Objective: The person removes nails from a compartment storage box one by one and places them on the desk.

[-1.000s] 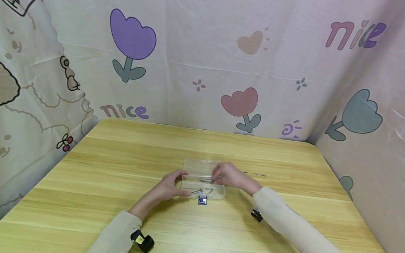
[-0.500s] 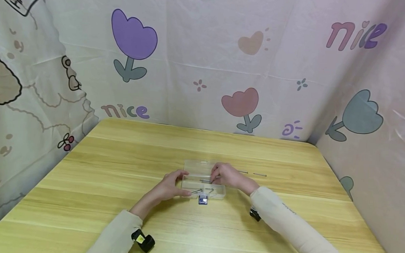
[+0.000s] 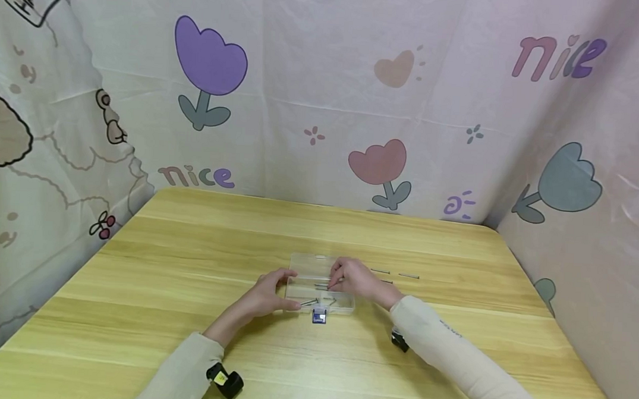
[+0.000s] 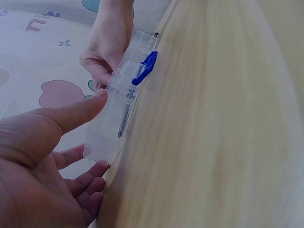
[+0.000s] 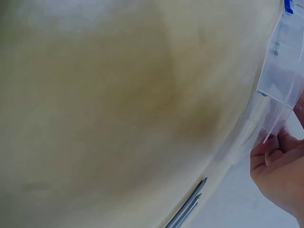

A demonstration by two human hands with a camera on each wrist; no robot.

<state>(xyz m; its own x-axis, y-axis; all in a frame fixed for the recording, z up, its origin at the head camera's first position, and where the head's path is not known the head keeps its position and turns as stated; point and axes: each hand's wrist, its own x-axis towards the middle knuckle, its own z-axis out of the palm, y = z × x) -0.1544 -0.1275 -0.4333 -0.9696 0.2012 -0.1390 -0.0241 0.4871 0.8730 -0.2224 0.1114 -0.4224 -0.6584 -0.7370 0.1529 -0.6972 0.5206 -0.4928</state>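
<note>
A clear plastic compartment box [image 3: 349,305] with a blue latch [image 3: 319,316] lies open on the table, its lid [image 3: 307,264] folded back. Nails [image 3: 309,302] lie in its front compartment, and more nails [image 3: 321,285] in the rear one. My left hand [image 3: 264,295] holds the box's left end, thumb at the front wall [image 4: 102,128] and fingers behind. Over the rear compartment, my right hand [image 3: 359,280] has its fingers curled and pinches a nail, mostly hidden by the fingertips. The right wrist view shows that hand [image 5: 280,166] beside the box.
Several loose nails [image 3: 409,276] lie on the wooden table [image 3: 216,231] to the right of the box; two of these nails [image 5: 190,204] show in the right wrist view. A printed cloth [image 3: 303,74] hangs behind and at both sides.
My right hand has shifted slightly left over the rear compartment, uncovering more of the loose nails on the table. My left hand stays on the box.
</note>
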